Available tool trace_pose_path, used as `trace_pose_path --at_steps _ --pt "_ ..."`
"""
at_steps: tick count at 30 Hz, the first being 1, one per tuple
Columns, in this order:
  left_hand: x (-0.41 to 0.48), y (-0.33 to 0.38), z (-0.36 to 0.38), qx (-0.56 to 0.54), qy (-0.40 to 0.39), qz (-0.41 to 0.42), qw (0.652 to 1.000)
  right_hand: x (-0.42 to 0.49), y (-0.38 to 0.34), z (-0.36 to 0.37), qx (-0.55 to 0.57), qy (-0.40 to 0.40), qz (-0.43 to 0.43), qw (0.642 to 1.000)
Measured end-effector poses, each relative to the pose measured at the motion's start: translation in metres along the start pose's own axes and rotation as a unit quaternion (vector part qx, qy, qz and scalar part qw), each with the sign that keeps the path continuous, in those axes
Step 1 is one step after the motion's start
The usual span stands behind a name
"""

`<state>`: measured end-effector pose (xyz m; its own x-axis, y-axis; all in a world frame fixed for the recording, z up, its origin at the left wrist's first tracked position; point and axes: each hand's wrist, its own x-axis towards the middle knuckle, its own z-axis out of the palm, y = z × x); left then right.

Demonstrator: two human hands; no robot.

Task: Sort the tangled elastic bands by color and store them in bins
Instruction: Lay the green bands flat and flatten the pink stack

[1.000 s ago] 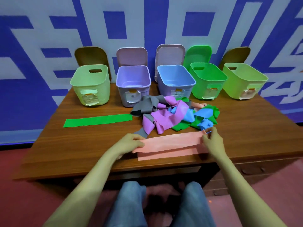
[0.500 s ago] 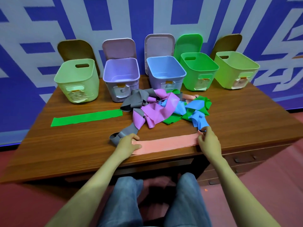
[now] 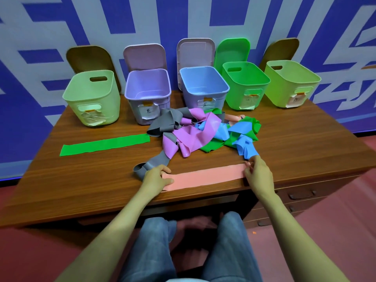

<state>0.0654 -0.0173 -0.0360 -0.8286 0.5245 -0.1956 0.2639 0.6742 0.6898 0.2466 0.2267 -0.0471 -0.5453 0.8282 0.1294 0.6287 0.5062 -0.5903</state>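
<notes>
A pink elastic band (image 3: 205,176) lies flat along the worktop's (image 3: 305,151) near edge. The left hand (image 3: 156,177) and right hand (image 3: 257,174) each take one end, grip pinching it. Behind lie the tangled pile (image 3: 203,131), a flat green band (image 3: 103,144), then five open bins (image 3: 91,110).

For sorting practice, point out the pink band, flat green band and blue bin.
pink band (image 3: 205,177), head view, strip's middle.
flat green band (image 3: 105,144), head view, strip's middle.
blue bin (image 3: 193,99), head view, front wall.
</notes>
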Motion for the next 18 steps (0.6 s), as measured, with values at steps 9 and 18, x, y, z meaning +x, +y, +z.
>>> trace_pose_path --at_steps 9,18 --pt "-0.016 0.007 0.008 0.189 0.056 0.081 0.977 -0.005 0.000 0.009 -0.207 0.074 -0.086 0.972" --pt "-0.020 0.011 0.033 0.280 0.078 0.233 0.928 -0.010 -0.008 0.017 -0.258 0.077 -0.063 0.961"
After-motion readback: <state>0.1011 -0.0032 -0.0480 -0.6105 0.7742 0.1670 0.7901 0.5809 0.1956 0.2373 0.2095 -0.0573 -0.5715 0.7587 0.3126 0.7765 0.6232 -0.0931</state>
